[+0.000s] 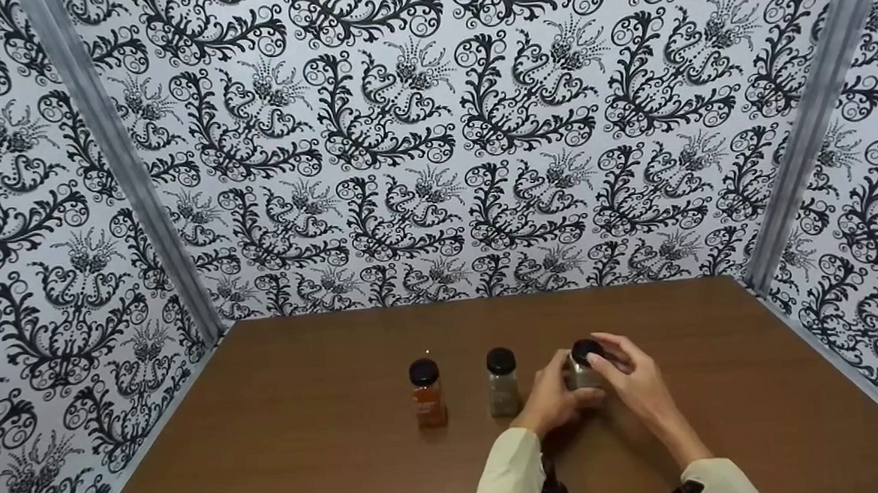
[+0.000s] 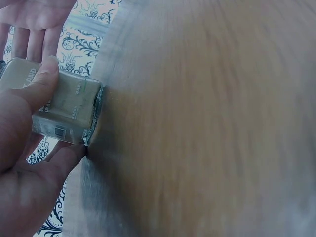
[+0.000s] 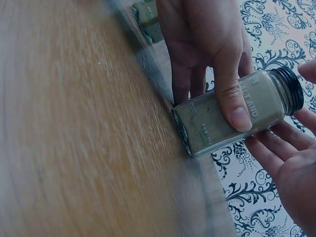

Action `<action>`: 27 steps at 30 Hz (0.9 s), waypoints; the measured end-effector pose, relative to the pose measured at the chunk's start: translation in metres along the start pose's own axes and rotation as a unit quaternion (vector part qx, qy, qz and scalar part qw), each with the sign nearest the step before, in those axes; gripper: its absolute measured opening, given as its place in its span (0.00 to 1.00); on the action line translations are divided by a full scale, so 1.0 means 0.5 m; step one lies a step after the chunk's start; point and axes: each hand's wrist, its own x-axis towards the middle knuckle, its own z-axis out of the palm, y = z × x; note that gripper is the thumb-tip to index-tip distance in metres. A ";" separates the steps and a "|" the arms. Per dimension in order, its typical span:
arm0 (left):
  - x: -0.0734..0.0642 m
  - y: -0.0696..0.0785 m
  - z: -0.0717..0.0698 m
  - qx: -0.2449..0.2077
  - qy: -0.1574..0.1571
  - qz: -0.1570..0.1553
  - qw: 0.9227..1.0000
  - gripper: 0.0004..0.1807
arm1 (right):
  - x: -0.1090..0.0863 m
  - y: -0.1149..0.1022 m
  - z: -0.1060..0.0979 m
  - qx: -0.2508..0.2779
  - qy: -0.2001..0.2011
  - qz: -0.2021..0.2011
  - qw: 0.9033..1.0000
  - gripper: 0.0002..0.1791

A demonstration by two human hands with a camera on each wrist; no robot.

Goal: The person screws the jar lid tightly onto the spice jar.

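Observation:
A square glass spice jar [image 1: 586, 378] of greyish-beige powder, with white lettering, stands roughly upright at the right of the table. My left hand [image 1: 556, 400] grips its body, thumb across the printed side in the right wrist view. The jar's black lid [image 3: 290, 90] is on. Around that lid is my right hand [image 1: 639, 380], thumb on the near side and index finger on the far side; its other fingers reach behind the jar. Left of the hands stand a second jar of greyish powder [image 1: 504, 393] and a jar of orange-red spice [image 1: 429, 406], both with black lids.
The brown wooden table [image 1: 307, 449] carries the jars. Patterned black-and-white panels [image 1: 405, 165] rise behind it and on both sides, with grey strips at the corners. The greyish jar stands close beside my left hand.

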 end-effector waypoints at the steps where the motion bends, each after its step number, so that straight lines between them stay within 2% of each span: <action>1: 0.000 0.000 0.000 0.002 0.001 0.001 1.000 0.28 | 0.001 0.000 0.000 0.000 0.000 -0.002 1.000 0.21; 10: 0.001 -0.001 -0.001 0.008 0.000 0.005 1.000 0.28 | 0.002 0.004 0.004 0.004 0.015 -0.008 1.000 0.18; 14: 0.001 0.000 -0.002 0.014 0.002 0.003 1.000 0.28 | 0.001 0.004 0.002 0.006 0.005 0.000 1.000 0.19; 21: -0.002 0.004 -0.002 -0.015 -0.002 -0.003 1.000 0.27 | -0.003 -0.003 -0.005 -0.008 -0.013 0.007 1.000 0.21; 27: -0.003 0.001 -0.002 0.001 0.002 0.005 1.000 0.27 | -0.003 -0.003 -0.003 0.004 -0.007 -0.002 1.000 0.20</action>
